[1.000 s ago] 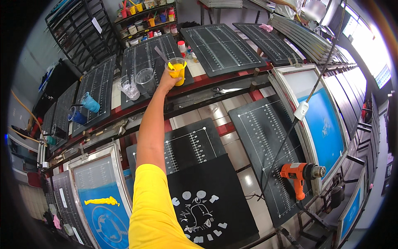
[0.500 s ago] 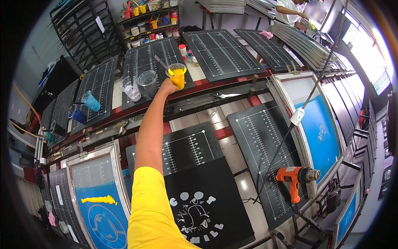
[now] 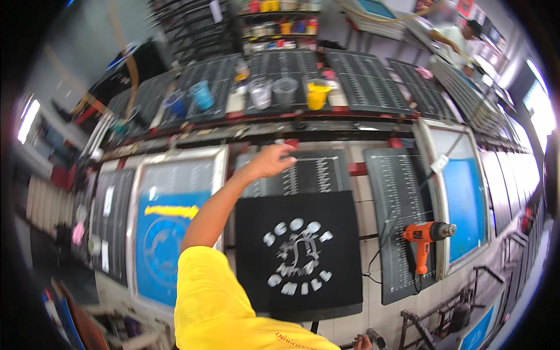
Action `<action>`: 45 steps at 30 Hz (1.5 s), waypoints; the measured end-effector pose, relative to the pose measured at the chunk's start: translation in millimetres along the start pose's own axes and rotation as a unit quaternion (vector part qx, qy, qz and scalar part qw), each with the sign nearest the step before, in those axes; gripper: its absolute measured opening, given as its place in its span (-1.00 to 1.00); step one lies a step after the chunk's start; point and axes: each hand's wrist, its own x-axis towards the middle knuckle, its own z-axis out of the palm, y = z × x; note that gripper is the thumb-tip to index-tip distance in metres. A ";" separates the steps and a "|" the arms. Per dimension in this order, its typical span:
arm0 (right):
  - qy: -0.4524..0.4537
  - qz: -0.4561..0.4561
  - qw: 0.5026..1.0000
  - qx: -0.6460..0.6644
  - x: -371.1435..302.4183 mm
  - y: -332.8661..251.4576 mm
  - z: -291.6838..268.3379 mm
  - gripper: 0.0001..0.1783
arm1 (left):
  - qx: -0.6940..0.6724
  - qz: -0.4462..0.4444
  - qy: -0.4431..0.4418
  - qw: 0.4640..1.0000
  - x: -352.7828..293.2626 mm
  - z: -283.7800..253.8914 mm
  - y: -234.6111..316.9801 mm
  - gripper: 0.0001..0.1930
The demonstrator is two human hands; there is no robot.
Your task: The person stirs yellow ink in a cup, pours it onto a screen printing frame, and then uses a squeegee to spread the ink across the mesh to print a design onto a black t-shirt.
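My left hand (image 3: pixel 273 161) reaches over the far end of a black printing board (image 3: pixel 309 166), fingers apart with nothing in them. On that board, nearer me, lies a black fabric piece (image 3: pixel 254 251) with a round white print. Beyond the hand, a cup of yellow ink (image 3: pixel 317 96) stands on the far row of boards, beside a grey-tinted clear cup (image 3: pixel 285 90) and a cup with whitish contents (image 3: pixel 260 93). At the bottom edge only part of my right hand (image 3: pixel 363 343) shows, close to a small dark object; its grip is unclear.
A framed screen (image 3: pixel 219 169) with a yellow ink streak stands left; another framed screen (image 3: pixel 481 204) leans right. An orange heat gun (image 3: pixel 424 233) lies on the right board, its cord trailing. Blue cups (image 3: pixel 201 95) stand far left. A person (image 3: pixel 458 41) works at the back right.
My left hand has let go of the yellow ink cup, which stays on the far board, and has drawn back toward me. The view has shifted, and part of my right hand has come into sight.
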 end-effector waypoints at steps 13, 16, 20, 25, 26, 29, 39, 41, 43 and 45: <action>0.039 -0.401 0.913 0.072 20.3 -42.9 70.7 -0.83 | -0.297 -0.201 0.123 0.925 -527.0 18.3 120.1 -0.56; 0.001 -0.465 0.881 0.084 -0.5 -79.7 100.3 -0.85 | -0.330 -0.244 0.231 0.882 -608.4 26.2 127.0 -0.57; -0.070 -0.519 0.845 0.109 -48.3 -128.4 148.5 -0.85 | -0.323 -0.265 0.322 0.849 -683.7 32.6 131.7 -0.60; -0.121 -0.586 0.799 0.057 -98.2 -187.6 214.8 -0.86 | -0.340 -0.242 0.384 0.823 -764.3 28.5 99.0 -0.62; -0.121 -0.596 0.792 0.046 -107.2 -201.0 230.2 -0.86 | -0.330 -0.240 0.394 0.824 -782.2 25.1 88.6 -0.62; -0.136 -0.624 0.767 0.066 -137.7 -245.6 289.6 -0.85 | -0.338 -0.230 0.433 0.803 -832.6 11.2 51.5 -0.63; -0.279 -0.615 0.733 0.084 -286.8 -357.7 564.0 -0.88 | -0.354 -0.266 0.484 0.754 -969.9 -103.1 -57.3 -0.69; -0.299 -0.646 0.697 0.079 -307.1 -373.5 600.5 -0.87 | -0.324 -0.273 0.501 0.755 -995.0 -135.4 -70.4 -0.69; -0.299 -0.673 0.673 0.070 -322.0 -388.3 633.0 -0.87 | -0.310 -0.279 0.517 0.748 -1015.1 -166.4 -84.0 -0.69; -0.310 -0.644 0.696 0.070 -331.0 -399.8 663.3 -0.86 | -0.312 -0.285 0.534 0.733 -1029.6 -193.9 -99.1 -0.70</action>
